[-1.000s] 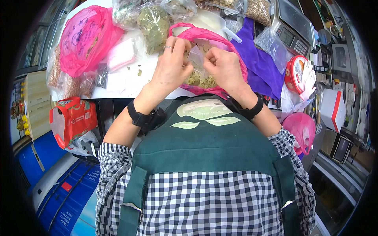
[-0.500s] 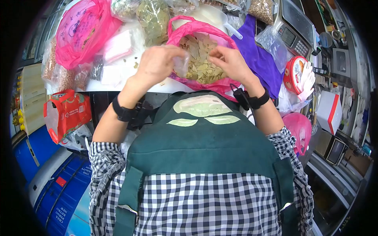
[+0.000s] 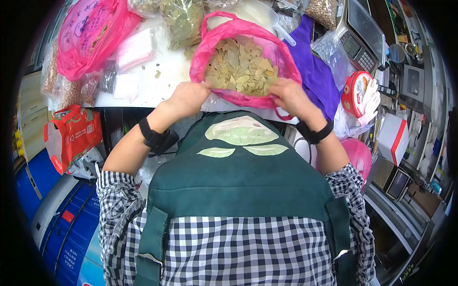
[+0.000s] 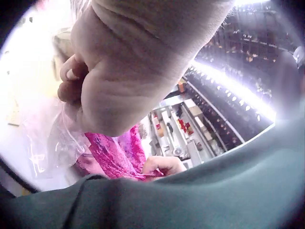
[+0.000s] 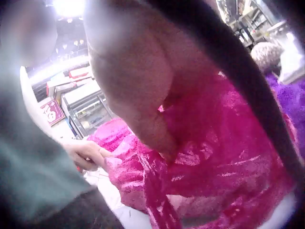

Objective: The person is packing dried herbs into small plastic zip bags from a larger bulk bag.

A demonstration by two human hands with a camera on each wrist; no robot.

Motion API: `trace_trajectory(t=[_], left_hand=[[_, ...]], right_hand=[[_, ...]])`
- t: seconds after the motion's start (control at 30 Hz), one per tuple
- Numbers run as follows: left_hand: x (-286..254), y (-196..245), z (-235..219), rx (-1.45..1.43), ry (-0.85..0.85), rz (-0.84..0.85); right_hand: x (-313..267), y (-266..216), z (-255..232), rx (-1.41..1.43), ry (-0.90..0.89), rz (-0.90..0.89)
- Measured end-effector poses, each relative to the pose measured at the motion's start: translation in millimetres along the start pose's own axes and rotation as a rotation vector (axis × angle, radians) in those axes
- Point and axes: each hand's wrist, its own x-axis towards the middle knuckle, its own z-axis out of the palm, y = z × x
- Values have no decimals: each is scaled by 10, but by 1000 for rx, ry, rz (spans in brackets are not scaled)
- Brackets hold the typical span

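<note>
A pink plastic bag (image 3: 202, 52) stands at the table's front edge, its mouth wide and facing up. Dry, pale green leaf pieces (image 3: 241, 66) fill it. My left hand (image 3: 188, 99) pinches the near left part of its rim. From the same fingers hangs a clear plastic bag (image 4: 52, 138), crumpled below the hand. My right hand (image 3: 293, 99) grips the rim at the near right, and the pink film bunches under its fingers in the right wrist view. A loop of the bag's handle (image 3: 285, 114) droops beside that hand.
Another pink bag (image 3: 90, 43) lies at the left, near a stack of flat bags (image 3: 136, 50). Behind stands a clear bag of leaves (image 3: 181, 21). A white scoop (image 3: 284, 34), purple cloth (image 3: 310, 71), scale (image 3: 360, 47) and red round tin (image 3: 354, 93) are at the right.
Both hands held the clear bag above the leaves; the right let go and the left carried it leftward. Now both hands have come down onto the pink bag's near rim.
</note>
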Motion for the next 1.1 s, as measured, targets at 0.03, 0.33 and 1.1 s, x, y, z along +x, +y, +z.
trace_trajectory(t=[0.03, 0.33, 1.1], left_hand=[[-19, -5, -72, 2, 1, 2], [-208, 154, -444, -24, 178, 65], [-304, 166, -211, -195, 236, 153]], right_hand=[[38, -11, -162, -7, -1, 28], [39, -129, -379, -114, -48, -33], [948, -186, 616, -321, -77, 272]])
